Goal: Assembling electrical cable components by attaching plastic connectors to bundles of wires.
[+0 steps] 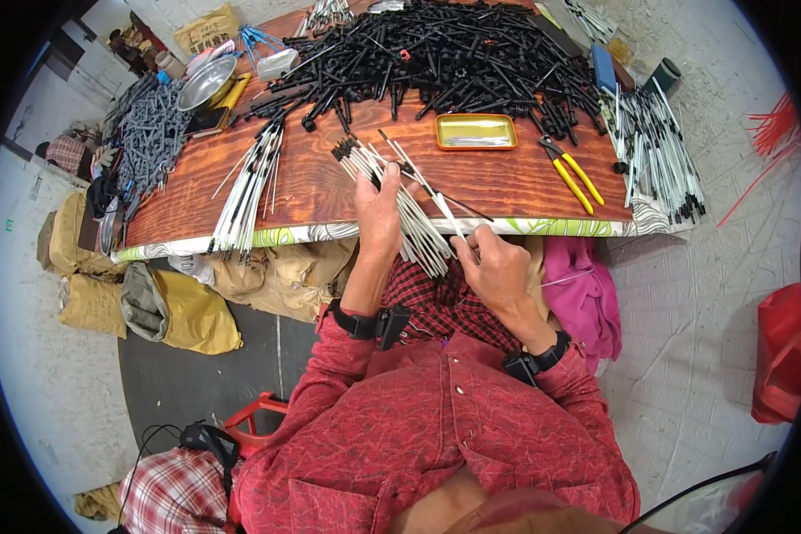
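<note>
Above the table's near edge: white rods in both your hands

At the far left of the table [316, 198] sit a heap of grey chain-like pieces [151, 120] and a metal bowl [206, 82]; closer to you, a loose bundle [251, 191] of pale rods lies fanned out, its near ends reaching the edge. Your left hand [378, 214] is wrapped around a bunch of thin white rods [423, 233], thumb uppermost, black tips pointing away from you; a snug grip that holds them parallel without bowing them should serve best, since rods so thin look apt to slide and cross. Beyond your hands spread a heap of black parts [436, 58] and a shallow tray [476, 147]; a dark stick [472, 210] slants close to your fingers, and I cannot tell what it rests on. Your right hand [497, 267] pinches the near end of a white rod [449, 214] angled up toward the bunch; guide it along its own length rather than sideways, and mind that dark stick, which could snag it. Farther right lie yellow-handled pliers [577, 178]; past them, a stack of pale rods [663, 151] fills the table's right end.
</note>
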The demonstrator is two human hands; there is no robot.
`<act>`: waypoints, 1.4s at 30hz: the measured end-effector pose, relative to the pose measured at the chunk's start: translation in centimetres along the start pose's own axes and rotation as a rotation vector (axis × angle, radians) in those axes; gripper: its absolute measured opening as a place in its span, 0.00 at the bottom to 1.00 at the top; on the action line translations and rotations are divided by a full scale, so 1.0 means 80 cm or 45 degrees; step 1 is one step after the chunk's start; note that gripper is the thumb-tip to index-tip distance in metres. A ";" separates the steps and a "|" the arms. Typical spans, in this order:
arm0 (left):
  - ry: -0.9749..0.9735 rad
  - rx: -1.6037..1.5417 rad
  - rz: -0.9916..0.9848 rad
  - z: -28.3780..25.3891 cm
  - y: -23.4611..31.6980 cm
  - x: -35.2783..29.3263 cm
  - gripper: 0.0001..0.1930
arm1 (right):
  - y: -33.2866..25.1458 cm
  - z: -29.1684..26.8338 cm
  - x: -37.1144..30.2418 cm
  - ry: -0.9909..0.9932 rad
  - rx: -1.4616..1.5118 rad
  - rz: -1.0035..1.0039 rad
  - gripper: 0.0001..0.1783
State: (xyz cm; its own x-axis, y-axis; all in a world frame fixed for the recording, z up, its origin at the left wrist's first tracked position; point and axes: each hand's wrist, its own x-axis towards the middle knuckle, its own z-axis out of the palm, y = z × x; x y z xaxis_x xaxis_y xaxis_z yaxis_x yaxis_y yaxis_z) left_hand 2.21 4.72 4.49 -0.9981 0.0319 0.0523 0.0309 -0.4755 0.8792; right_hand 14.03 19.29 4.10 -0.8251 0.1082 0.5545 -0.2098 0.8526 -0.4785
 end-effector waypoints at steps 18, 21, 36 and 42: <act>-0.152 -0.062 -0.239 -0.010 0.016 -0.001 0.11 | 0.006 -0.001 -0.002 0.009 0.074 0.007 0.13; -0.380 -0.264 -0.303 -0.024 0.020 -0.001 0.12 | 0.007 0.000 -0.004 0.007 0.105 0.014 0.13; -0.697 -0.115 -0.319 -0.035 0.043 -0.050 0.16 | 0.020 0.043 -0.028 -0.577 0.412 0.011 0.13; -0.548 -0.043 -0.127 -0.017 0.042 -0.041 0.17 | 0.022 0.028 -0.006 -0.557 0.241 -0.079 0.12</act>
State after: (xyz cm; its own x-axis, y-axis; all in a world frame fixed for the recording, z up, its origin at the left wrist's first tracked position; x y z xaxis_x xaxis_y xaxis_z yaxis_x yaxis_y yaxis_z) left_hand 5.49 1.85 6.60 -0.8830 0.4387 0.1670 -0.0731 -0.4800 0.8742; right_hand 12.87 19.60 1.46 -0.9427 -0.2000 0.2671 -0.3242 0.7384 -0.5913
